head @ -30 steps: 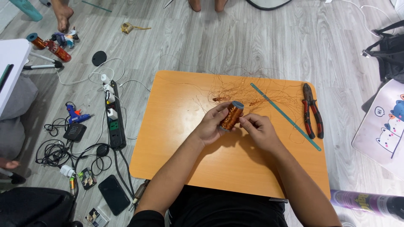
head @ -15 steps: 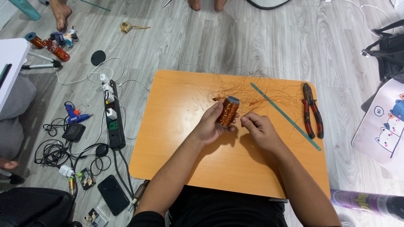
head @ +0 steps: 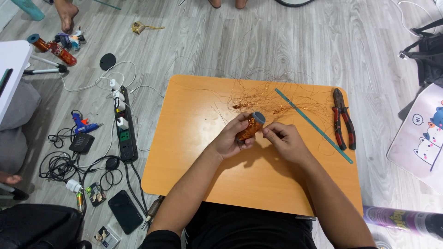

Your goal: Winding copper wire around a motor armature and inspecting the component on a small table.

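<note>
- Left hand (head: 230,138): fingers clasp the copper-wire spool (head: 250,127) above the orange table (head: 194,152).
- Right hand (head: 286,143): fingers pinched just beside the spool's end (wire too fine to see).
- Pliers (head: 344,120) lie well apart.

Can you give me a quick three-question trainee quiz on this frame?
1. True or false: the left hand holds the copper wire spool above the orange table.
2. What lies nearest the table's right edge? A) pliers B) glue gun C) phone
3. Fill in: the loose wire tangle lies on the ___ half of the table from the person.

Key: 1 true; 2 A; 3 far.
</note>
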